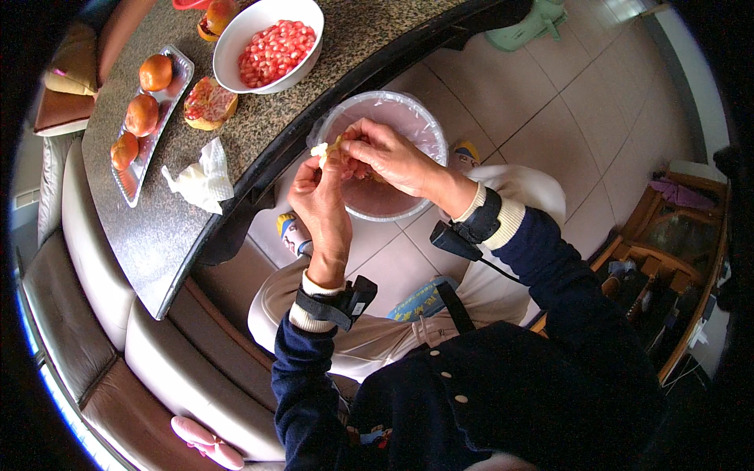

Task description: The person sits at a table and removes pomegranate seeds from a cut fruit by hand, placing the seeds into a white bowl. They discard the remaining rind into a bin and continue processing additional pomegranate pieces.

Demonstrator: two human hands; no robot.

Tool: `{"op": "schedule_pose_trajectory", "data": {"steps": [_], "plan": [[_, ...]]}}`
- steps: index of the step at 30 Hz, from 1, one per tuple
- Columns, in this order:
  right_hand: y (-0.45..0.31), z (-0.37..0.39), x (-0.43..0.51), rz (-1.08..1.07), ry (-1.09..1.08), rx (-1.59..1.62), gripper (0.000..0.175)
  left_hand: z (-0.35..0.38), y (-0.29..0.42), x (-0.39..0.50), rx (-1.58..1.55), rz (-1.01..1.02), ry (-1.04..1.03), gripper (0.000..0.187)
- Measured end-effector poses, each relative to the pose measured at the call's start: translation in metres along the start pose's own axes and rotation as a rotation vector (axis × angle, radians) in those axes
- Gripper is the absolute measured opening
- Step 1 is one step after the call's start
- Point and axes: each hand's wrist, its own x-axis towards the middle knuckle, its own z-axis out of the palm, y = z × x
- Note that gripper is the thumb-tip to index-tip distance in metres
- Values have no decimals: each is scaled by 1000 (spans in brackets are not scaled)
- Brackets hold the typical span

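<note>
Over a round waste bin (439, 126) lined with clear plastic, both my hands are raised close together. My left hand (323, 197) pinches a small piece of pale yellow pomegranate peel or pith (320, 151) between thumb and fingers. On the same piece, the fingertips of my right hand (392, 156) meet it from the other side. Fingers partly hide its shape. Reddish scraps (356, 169) show below the hands, seemingly in the bin. A white bowl (227, 56) on the table holds many loose pomegranate seeds (277, 53). Beside it lies an opened pomegranate piece (210, 105), seeds facing up.
On the granite-patterned table (259, 120) are a silvery tray (168, 97) with three orange-red fruits, a crumpled white tissue (203, 179) and another pomegranate (222, 16). A leather sofa (94, 235) stands left. A wooden cabinet (671, 253) is right; a green stool-like object (527, 26) stands beyond.
</note>
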Motion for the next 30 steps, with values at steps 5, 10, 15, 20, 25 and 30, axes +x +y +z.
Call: {"op": "schedule_pose_trajectory", "data": {"steps": [5,10,15,20,25,30], "plan": [[1,3,0,-35,25,-50,20,0,-1,-1,3,-1,22,19],[9,0,1,-81,5,-17,17,4,-1,-3,-16,10,28,17],[16,-7,10,-137,45,-8,20,1,-1,-1,31,18,52,14],[14,-10,3,-25,-25,147,17,-2,-3,-1,-21,12,-26,13],[5,-6,3,75,-38,433,20,-2,-3,3,-219,-75,-40,10],[-6,-4,-2,17,-60,101,18,-3,0,1,-181,-51,-75,11]]}}
